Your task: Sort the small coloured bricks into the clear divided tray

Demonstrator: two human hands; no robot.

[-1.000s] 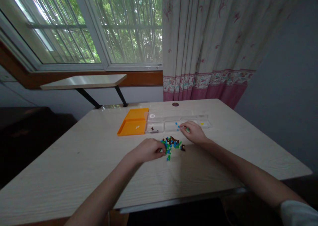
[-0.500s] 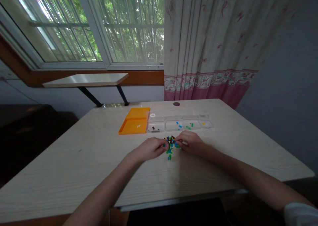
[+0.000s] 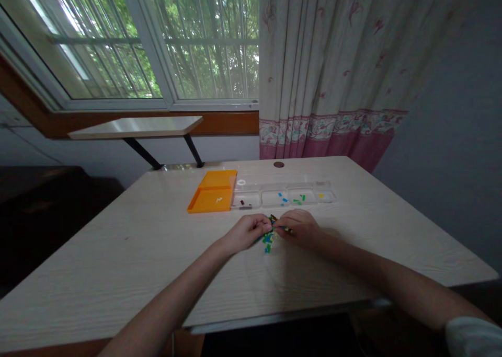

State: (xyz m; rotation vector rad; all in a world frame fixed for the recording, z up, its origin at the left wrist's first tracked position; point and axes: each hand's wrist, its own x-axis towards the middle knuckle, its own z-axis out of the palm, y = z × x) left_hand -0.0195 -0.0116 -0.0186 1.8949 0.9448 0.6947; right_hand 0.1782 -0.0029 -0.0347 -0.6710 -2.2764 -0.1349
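A small pile of tiny blue, green and brown plastic pieces lies on the pale wooden table, partly covered by my fingers. My left hand is at the pile's left side with thumb and fingers pinched together. From the right, my right hand reaches over the pile, its fingers also closed. The fingertips of both hands nearly meet above the pieces. Whatever they pinch is too small and too hidden to name.
Behind the pile stands a clear compartment tray with brown, blue, green and yellow pieces in separate compartments. An open orange box holding white pieces adjoins it on the left. A raised shelf stands at the back left.
My hands have come closer together over the pile, the left moving right and the right slightly left. They now cover more of the pieces. The trays have not moved.
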